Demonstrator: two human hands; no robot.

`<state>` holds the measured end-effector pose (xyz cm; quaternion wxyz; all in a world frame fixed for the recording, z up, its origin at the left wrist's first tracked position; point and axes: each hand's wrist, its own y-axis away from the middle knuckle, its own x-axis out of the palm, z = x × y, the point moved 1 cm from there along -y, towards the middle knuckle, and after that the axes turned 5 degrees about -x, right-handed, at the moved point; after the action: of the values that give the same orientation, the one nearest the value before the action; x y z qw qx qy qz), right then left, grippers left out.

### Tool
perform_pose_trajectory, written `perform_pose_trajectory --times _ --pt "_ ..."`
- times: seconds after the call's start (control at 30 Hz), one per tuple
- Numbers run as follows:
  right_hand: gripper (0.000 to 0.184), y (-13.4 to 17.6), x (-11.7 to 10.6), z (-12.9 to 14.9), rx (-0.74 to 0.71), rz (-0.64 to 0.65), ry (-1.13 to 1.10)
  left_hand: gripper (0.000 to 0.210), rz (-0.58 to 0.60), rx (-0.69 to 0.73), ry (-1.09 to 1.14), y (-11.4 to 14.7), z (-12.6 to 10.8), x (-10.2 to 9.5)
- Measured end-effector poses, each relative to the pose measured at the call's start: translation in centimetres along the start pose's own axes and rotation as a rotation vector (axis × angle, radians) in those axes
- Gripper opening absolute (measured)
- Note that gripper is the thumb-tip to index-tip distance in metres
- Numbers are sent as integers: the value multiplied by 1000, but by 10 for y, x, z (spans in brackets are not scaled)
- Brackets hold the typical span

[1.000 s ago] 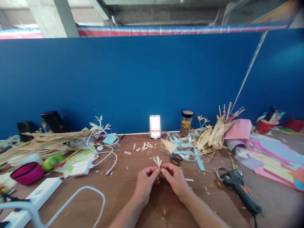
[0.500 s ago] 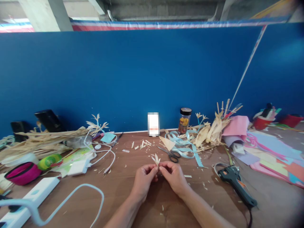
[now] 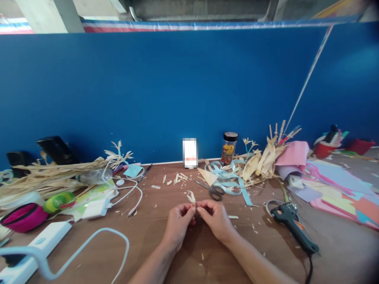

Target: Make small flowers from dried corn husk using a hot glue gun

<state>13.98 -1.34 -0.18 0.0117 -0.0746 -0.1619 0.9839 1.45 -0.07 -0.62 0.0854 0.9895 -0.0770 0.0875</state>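
Between my two hands is a small corn husk flower [image 3: 192, 198], its pale petals pointing up and away from me. My left hand [image 3: 181, 221] pinches its base between thumb and fingers. From the other side, my right hand [image 3: 213, 217] closes thumb and forefinger on the same base, fingertips meeting the left ones. The flower's lower end is hidden by the fingers. Just beyond the right hand lie dark-handled scissors [image 3: 215, 193], with a cut piece of husk [image 3: 207, 177] near their blades. Small husk scraps [image 3: 178, 178] are scattered farther back.
A hot glue gun [image 3: 294, 227] lies at right, its cord running toward me. Blue ribbon [image 3: 227, 179], a lidded jar [image 3: 229, 148] and a husk bundle [image 3: 263, 161] stand behind. At left are a power strip [image 3: 38, 246], cables and dried husks [image 3: 59, 177].
The flower has turned in my fingers; its petals now lean left and look more bunched. Both hands keep their pinch in nearly the same place. The view has shifted slightly.
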Motion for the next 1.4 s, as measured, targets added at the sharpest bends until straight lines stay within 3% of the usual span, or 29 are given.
perform_pose_trajectory --times 0.33,0.63,1.17,1.4 --pt "22 1 3 -4 34 14 -76 20 -11 6 -12 0 -4 0" --pt "15 -1 2 1 5 -2 -55 22 -31 84 -208 2 -1 0" --pt "13 -2 2 -8 41 -12 -92 18 5 11 -77 -1 4 0" --pt "15 -4 2 -12 138 8 -214 20 28 -3 -25 1 2 1"
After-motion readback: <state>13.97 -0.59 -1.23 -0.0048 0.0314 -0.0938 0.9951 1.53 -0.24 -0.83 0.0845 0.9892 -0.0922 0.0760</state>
